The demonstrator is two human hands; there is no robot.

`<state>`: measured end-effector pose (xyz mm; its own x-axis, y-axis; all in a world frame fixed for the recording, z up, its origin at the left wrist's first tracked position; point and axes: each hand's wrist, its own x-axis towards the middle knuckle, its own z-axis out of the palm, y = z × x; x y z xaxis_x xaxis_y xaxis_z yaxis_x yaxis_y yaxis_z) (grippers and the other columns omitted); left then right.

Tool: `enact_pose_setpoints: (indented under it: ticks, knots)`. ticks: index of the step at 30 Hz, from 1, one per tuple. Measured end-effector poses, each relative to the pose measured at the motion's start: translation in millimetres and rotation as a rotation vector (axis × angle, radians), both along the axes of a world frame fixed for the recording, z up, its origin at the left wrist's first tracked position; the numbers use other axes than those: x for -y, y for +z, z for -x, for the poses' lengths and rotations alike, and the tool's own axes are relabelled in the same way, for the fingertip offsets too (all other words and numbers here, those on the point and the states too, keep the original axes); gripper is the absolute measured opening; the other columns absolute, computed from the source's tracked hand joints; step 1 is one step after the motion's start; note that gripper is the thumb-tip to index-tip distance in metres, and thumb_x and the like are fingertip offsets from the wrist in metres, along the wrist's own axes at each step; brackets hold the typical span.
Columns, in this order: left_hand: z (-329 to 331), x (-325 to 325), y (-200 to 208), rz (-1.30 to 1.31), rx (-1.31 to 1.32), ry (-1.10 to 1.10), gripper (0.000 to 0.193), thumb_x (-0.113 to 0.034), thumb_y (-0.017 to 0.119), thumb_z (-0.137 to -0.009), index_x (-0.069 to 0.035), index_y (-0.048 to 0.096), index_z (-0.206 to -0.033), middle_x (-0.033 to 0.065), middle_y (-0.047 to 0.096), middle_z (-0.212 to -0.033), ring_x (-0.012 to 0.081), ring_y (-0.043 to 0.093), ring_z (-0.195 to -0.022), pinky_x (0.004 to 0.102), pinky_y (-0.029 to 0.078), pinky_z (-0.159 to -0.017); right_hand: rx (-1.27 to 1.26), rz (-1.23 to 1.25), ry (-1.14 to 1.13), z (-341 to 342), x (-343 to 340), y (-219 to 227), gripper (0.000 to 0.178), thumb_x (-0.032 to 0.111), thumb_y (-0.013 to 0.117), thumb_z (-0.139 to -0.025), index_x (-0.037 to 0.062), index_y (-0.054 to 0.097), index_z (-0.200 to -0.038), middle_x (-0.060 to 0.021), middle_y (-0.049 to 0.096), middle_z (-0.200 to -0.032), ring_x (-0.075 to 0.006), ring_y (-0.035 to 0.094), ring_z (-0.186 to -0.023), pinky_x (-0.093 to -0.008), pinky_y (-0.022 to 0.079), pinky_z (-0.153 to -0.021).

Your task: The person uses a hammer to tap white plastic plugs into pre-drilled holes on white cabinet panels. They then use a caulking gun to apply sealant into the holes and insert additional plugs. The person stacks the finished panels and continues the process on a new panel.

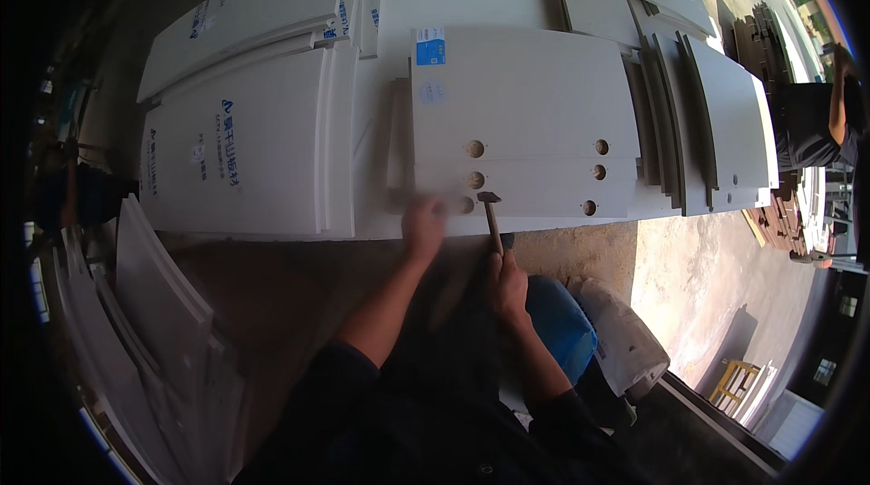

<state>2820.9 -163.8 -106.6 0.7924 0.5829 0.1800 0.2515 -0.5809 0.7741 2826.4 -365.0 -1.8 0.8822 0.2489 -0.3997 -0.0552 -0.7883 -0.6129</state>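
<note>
My right hand [510,286] is closed around the handle of a hammer [490,215]. The hammer's dark head lies over the front edge of a white board [526,95], between drilled round holes. My left hand [424,229] is beside the board's front left corner, near the leftmost front hole [466,205]. Motion blurs its fingers, so whether it pinches anything cannot be made out. Pairs of round holes run along the board's near side. A blue label [430,51] sits at its far left corner. A narrower white strip with holes [535,193] lies along the front.
Stacks of white panels with blue print [245,131] cover the table's left side. More panels [716,113] are piled at the right. Other panels [159,267] lean at lower left. A blue bag [557,322] and a white sack [621,331] stand below the table. Another person [811,122] is at far right.
</note>
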Motion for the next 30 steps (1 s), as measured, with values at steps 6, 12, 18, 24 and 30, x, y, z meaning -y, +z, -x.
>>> enact_pose_setpoints:
  ticks: [6,12,18,24,30]
  knots:
    - [-13,-3,8,-0.052,-0.003,-0.037,0.014,0.000,0.078,-0.080,-0.003,0.067,-0.087,0.0100,0.069,-0.088,0.0274,0.070,-0.082,0.0395,0.056,-0.072,-0.045,-0.059,-0.004,10,-1,-24,0.036,0.035,0.043,-0.112,0.0027,0.054,-0.100,-0.0329,0.064,-0.081,-0.0562,0.063,-0.083,-0.0633,0.047,-0.069]
    - [-13,-7,11,-0.077,0.011,-0.082,0.014,0.000,0.078,-0.079,-0.003,0.066,-0.087,0.0120,0.068,-0.087,0.0329,0.067,-0.086,0.0426,0.054,-0.074,-0.060,-0.060,-0.001,7,-4,-19,0.033,0.034,0.044,-0.112,0.0038,0.053,-0.100,-0.0321,0.065,-0.080,-0.0566,0.063,-0.081,-0.0636,0.046,-0.067]
    - [-18,-8,20,-0.070,-0.021,-0.142,0.017,0.003,0.075,-0.079,-0.003,0.060,-0.085,0.0139,0.065,-0.084,0.0369,0.065,-0.084,0.0470,0.052,-0.072,-0.053,-0.056,0.031,5,-9,-13,0.032,0.032,0.045,-0.111,0.0039,0.053,-0.100,-0.0324,0.064,-0.080,-0.0574,0.062,-0.080,-0.0642,0.046,-0.066]
    - [-20,-6,26,-0.055,-0.026,-0.120,0.018,0.004,0.074,-0.079,-0.003,0.059,-0.085,0.0141,0.064,-0.083,0.0374,0.065,-0.084,0.0476,0.051,-0.072,-0.019,-0.093,0.038,7,-16,-15,0.031,0.032,0.045,-0.111,0.0038,0.053,-0.099,-0.0328,0.064,-0.079,-0.0575,0.062,-0.081,-0.0653,0.047,-0.067]
    - [-19,-8,20,-0.046,-0.070,-0.119,0.019,0.003,0.075,-0.080,-0.003,0.059,-0.087,0.0133,0.064,-0.083,0.0363,0.065,-0.082,0.0469,0.052,-0.071,-0.060,0.001,0.061,2,-20,-3,0.033,0.034,0.044,-0.111,0.0038,0.054,-0.101,-0.0335,0.065,-0.080,-0.0576,0.063,-0.081,-0.0656,0.048,-0.069]
